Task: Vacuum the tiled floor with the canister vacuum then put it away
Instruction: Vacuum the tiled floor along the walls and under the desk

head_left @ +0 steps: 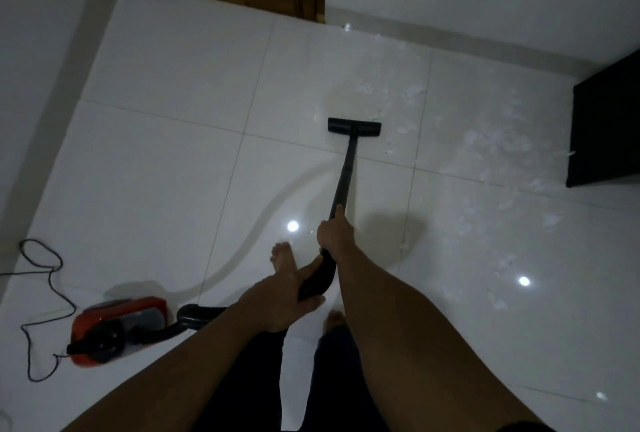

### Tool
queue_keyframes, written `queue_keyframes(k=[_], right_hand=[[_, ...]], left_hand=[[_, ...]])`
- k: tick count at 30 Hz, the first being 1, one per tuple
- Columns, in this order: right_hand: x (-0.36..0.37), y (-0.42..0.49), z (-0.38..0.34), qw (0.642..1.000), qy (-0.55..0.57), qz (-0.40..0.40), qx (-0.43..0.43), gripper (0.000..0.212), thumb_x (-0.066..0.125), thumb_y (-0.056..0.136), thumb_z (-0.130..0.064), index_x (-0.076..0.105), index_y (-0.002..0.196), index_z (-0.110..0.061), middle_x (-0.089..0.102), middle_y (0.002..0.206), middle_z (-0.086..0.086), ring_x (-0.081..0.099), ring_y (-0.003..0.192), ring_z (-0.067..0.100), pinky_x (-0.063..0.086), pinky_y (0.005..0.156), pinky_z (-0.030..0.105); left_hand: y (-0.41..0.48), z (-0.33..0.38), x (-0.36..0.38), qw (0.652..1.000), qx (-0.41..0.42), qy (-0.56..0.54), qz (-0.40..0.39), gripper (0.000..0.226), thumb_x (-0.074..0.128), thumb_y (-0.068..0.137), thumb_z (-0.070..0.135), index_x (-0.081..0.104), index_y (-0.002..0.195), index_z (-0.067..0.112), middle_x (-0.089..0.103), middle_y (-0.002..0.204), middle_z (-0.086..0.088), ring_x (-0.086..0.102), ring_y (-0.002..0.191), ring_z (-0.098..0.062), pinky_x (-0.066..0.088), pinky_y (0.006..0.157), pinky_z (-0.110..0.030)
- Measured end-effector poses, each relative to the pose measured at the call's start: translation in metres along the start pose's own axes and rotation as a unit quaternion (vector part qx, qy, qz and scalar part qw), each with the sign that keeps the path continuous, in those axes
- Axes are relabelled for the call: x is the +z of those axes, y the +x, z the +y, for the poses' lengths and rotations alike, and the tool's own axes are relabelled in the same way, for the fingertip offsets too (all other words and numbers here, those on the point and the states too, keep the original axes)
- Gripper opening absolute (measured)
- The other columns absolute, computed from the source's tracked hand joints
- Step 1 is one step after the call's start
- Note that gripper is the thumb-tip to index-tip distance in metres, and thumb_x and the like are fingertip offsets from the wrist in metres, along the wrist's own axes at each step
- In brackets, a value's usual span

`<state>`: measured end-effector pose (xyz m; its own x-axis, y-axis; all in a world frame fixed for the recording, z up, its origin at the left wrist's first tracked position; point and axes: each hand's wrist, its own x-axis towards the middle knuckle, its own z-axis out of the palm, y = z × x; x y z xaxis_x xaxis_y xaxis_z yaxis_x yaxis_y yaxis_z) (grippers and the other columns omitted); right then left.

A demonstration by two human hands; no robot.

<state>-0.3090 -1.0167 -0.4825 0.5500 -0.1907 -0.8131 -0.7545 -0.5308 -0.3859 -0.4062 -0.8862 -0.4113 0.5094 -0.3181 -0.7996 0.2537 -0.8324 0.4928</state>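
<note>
The right hand (335, 234) grips the black wand (346, 171) partway down, probably to steer; the left hand (277, 300) grips its curved handle (317, 279) nearer the body, probably to push; one floor head (354, 127) lies flat on the tiled floor (156, 154), just left of countless white scraps (502, 144); one red canister vacuum (117, 327) sits near left, trailing one looped power cord (48, 275).

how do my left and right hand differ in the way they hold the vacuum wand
The right hand grips the wand farther along, nearer the floor nozzle; the left hand grips the curved handle at the near end. The right hand's thumb lies along the tube, while the left hand's fingers curl round the handle. Both hold the same black wand.
</note>
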Motion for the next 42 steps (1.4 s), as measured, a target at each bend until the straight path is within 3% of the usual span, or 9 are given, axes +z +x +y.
queue_keyframes(k=[7,11,15,18,24,28,30,36,42], right_hand=[[-0.007,0.024,-0.066,0.993,-0.118,0.014,-0.015,0.058,0.046,0.099,-0.015,0.028,0.154,-0.008,0.029,0.158,0.008,0.053,0.124,0.029,0.042,0.085,0.028],[-0.016,0.035,-0.086,0.993,-0.118,0.020,-0.009,0.056,0.043,0.101,-0.014,0.026,0.153,-0.003,0.033,0.155,0.013,0.052,0.124,0.034,0.043,0.091,0.029],[-0.021,0.050,-0.101,0.997,-0.065,0.032,0.011,0.069,0.046,0.098,-0.016,0.013,0.159,-0.016,0.042,0.149,0.017,0.056,0.119,0.033,0.050,0.091,0.034],[-0.029,0.054,-0.111,0.996,-0.089,0.021,-0.002,0.056,0.042,0.100,-0.012,0.028,0.154,-0.005,0.029,0.158,0.011,0.052,0.123,0.035,0.049,0.098,0.039],[-0.042,0.080,-0.127,0.999,-0.027,0.043,0.001,0.063,0.045,0.098,-0.019,0.021,0.156,-0.019,0.056,0.134,0.017,0.059,0.113,0.029,0.048,0.090,0.034],[-0.061,0.099,-0.146,0.999,-0.005,0.040,-0.010,0.054,0.043,0.097,-0.014,0.032,0.149,-0.020,0.060,0.126,0.014,0.060,0.108,0.028,0.043,0.081,0.030],[-0.069,0.114,-0.160,0.999,-0.024,0.028,-0.005,0.061,0.044,0.096,-0.016,0.025,0.154,-0.020,0.060,0.128,0.016,0.061,0.107,0.028,0.048,0.088,0.034],[-0.107,0.163,-0.207,1.000,-0.022,0.000,0.019,0.072,0.046,0.099,-0.016,0.008,0.160,-0.026,0.051,0.139,0.017,0.059,0.111,0.029,0.052,0.091,0.036],[-0.137,0.215,-0.247,1.000,-0.010,0.008,-0.008,0.071,0.045,0.098,-0.016,0.009,0.159,-0.024,0.050,0.141,0.018,0.060,0.113,0.030,0.053,0.093,0.039]], left_hand=[[0.026,-0.008,-0.078,0.998,0.052,-0.024,-0.019,0.089,0.038,0.074,0.088,-0.010,0.145,0.064,0.041,0.152,-0.019,0.047,0.134,-0.033,0.043,0.110,-0.047],[0.030,0.000,-0.106,0.994,0.097,-0.041,-0.009,0.078,0.056,0.097,0.044,0.006,0.158,0.040,0.064,0.130,-0.002,0.062,0.098,-0.003,0.049,0.090,-0.017],[0.041,0.006,-0.123,0.994,0.100,-0.053,-0.004,0.078,0.058,0.098,0.039,0.009,0.159,0.035,0.066,0.127,-0.004,0.062,0.093,-0.002,0.048,0.087,-0.015],[0.045,0.013,-0.136,0.993,0.101,-0.063,-0.014,0.077,0.057,0.098,0.038,0.009,0.158,0.036,0.065,0.128,-0.001,0.059,0.083,0.006,0.044,0.082,-0.005],[0.064,0.029,-0.156,0.994,0.079,-0.071,-0.021,0.077,0.055,0.098,0.041,0.005,0.157,0.043,0.060,0.137,0.000,0.055,0.093,0.003,0.043,0.088,-0.012],[0.082,0.047,-0.174,0.992,0.069,-0.101,-0.009,0.077,0.056,0.098,0.042,0.004,0.156,0.043,0.052,0.146,0.003,0.055,0.113,-0.001,0.043,0.097,-0.014],[0.094,0.056,-0.186,0.993,0.059,-0.106,0.005,0.077,0.056,0.098,0.044,0.005,0.155,0.045,0.052,0.147,0.002,0.056,0.117,-0.005,0.043,0.098,-0.016],[0.139,0.086,-0.230,0.995,0.037,-0.093,0.025,0.076,0.054,0.098,0.046,0.000,0.151,0.052,0.067,0.125,-0.004,0.062,0.082,-0.001,0.052,0.082,-0.020],[0.193,0.109,-0.270,0.997,0.010,-0.069,0.042,0.078,0.054,0.098,0.046,0.002,0.155,0.046,0.068,0.117,-0.004,0.067,0.086,-0.009,0.055,0.080,-0.019]])
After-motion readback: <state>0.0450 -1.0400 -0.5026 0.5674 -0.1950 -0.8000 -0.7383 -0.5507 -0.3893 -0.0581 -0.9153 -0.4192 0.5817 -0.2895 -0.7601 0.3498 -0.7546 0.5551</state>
